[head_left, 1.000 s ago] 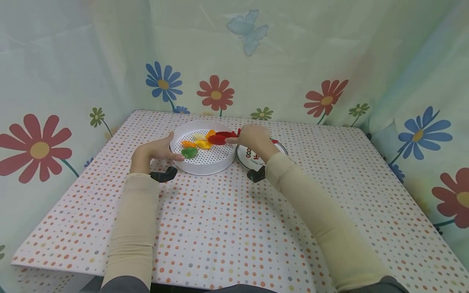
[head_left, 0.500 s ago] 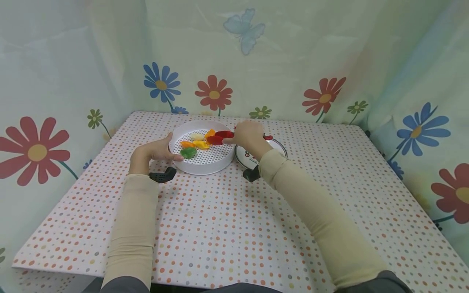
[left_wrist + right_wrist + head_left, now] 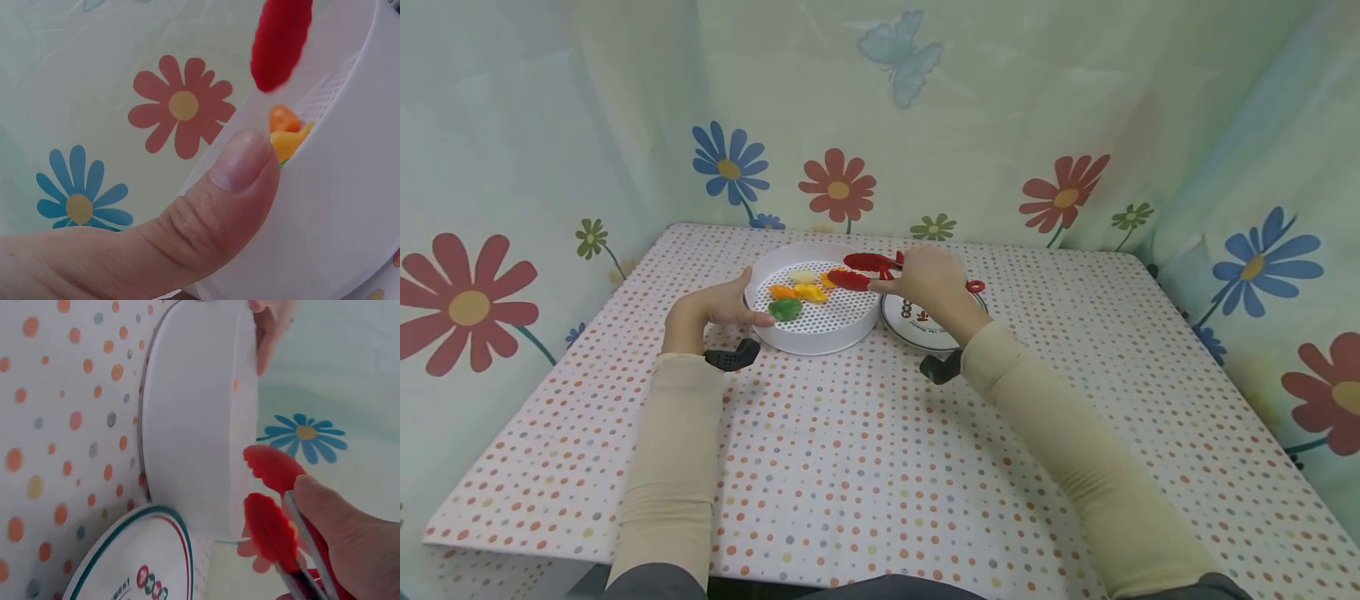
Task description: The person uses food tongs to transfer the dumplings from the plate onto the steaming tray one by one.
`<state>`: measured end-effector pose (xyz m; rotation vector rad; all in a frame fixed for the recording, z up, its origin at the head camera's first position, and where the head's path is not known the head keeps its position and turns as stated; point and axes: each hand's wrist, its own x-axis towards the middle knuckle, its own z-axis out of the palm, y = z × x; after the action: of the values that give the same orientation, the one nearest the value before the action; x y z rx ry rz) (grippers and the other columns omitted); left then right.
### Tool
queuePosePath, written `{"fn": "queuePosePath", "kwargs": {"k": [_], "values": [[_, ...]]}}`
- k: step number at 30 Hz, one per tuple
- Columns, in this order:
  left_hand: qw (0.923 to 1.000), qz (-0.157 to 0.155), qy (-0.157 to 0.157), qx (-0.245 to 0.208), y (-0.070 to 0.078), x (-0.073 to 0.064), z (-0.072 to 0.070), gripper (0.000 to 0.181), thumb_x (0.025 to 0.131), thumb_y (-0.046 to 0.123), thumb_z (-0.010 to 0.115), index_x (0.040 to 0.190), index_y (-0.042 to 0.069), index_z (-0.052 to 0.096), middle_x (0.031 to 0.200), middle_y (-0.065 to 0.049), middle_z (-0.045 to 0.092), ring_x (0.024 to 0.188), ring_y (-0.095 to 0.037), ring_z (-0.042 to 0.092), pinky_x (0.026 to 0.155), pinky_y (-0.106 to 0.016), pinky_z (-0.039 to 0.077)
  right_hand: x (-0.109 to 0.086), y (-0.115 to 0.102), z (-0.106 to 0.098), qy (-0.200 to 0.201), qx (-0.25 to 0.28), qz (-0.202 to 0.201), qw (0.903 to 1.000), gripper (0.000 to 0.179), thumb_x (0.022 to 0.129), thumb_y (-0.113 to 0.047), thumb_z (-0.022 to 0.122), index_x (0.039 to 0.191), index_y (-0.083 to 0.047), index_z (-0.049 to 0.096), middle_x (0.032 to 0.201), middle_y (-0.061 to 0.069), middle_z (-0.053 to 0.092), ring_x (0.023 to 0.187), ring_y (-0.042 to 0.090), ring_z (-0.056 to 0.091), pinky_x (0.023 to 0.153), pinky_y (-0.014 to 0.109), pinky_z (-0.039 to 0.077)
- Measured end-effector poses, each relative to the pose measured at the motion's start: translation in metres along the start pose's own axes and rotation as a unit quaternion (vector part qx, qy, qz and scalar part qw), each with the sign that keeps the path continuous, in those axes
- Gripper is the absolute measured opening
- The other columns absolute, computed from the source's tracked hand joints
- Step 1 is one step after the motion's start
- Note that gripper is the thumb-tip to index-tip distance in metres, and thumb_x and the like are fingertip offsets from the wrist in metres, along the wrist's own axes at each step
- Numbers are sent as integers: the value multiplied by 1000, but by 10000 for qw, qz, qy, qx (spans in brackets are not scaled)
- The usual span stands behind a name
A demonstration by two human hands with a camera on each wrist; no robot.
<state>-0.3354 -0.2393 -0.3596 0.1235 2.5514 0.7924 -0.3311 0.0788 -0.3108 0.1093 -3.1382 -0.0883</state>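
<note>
My left hand [image 3: 721, 305] holds the left side of a round white basket [image 3: 820, 343] with a perforated floor. Its thumb [image 3: 240, 169] lies along the wall, tip right at the rim; the other fingers are partly hidden. Small plastic-looking food pieces lie inside: a green one [image 3: 786, 310], an orange one [image 3: 783, 292], a yellow one [image 3: 812, 293] and a pale one [image 3: 802, 276]. Another orange piece shows behind the tongs. My right hand [image 3: 934, 275] grips red-tipped metal tongs [image 3: 272, 528] above the basket's right side. Their tips stand apart with nothing between them.
A white plate [image 3: 917, 332] with a dark rim line and printed lettering sits beside the basket, partly under the right hand. The table [image 3: 835, 467] has a dotted cloth. Flower-printed curtains [image 3: 985, 125] stand behind and at both sides.
The tongs have risen and shifted right from the orange piece near the basket's middle, and their tips have spread apart. The right hand moved with them; the left hand stays at the basket.
</note>
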Motion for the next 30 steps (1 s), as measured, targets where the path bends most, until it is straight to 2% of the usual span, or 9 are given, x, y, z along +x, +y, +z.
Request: {"fn": "queuePosePath", "kwargs": {"k": [3,5,7,10,14,18,24,30], "values": [[10000,58,-55,-58,2,2,2,124,78,49,73,149,12,-22,159,-18,-11,146,-41,-4,113,-65,7,-10,22,2,77,308,112,9994,84,70,-81,53,119,-14,61,99,6,68,74,22,59,47,27,43],[9999,95,-95,-57,4,3,2,125,78,49,73,148,11,-23,159,-18,-11,147,-40,-4,113,-64,7,-18,42,5,126,462,209,9986,95,69,-84,51,134,-15,52,118,10,65,82,25,60,49,28,45],[9998,164,-103,-32,6,3,1,125,78,49,73,149,10,-22,159,-18,-10,147,-40,-3,113,-64,7,-26,65,10,183,549,365,9977,105,66,-88,46,141,-15,45,129,14,60,90,30,60,53,32,46],[9997,241,-70,39,7,3,-1,124,79,49,72,149,8,-22,159,-19,-9,146,-40,-2,114,-64,7,-35,99,22,288,572,638,9959,112,63,-91,43,141,-11,45,130,19,57,98,35,59,58,37,48],[9998,196,-24,56,2,0,-4,124,79,50,72,148,8,-22,159,-20,-10,146,-41,-3,113,-65,7,-39,131,38,342,569,693,9954,107,66,-86,50,136,-5,49,124,21,60,102,39,57,64,44,50],[9999,77,-75,35,-2,-3,-6,127,77,54,71,147,9,-24,158,-21,-12,146,-42,-4,112,-65,7,-35,144,50,250,577,611,9962,100,72,-77,56,138,-4,47,129,25,56,105,43,56,66,45,51],[9998,127,-119,78,1,-3,-6,125,79,53,71,148,8,-24,158,-21,-13,146,-42,-4,113,-64,7,-32,153,62,139,525,864,9948,100,73,-77,55,139,-3,46,129,27,55,100,42,56,61,40,50],[9998,130,-123,29,0,-4,-5,125,79,52,71,147,10,-25,158,-20,-13,146,-42,-5,113,-64,6,-29,156,64,88,568,840,9948,103,72,-80,54,140,-3,44,132,27,52,109,45,53,75,51,51]]}}
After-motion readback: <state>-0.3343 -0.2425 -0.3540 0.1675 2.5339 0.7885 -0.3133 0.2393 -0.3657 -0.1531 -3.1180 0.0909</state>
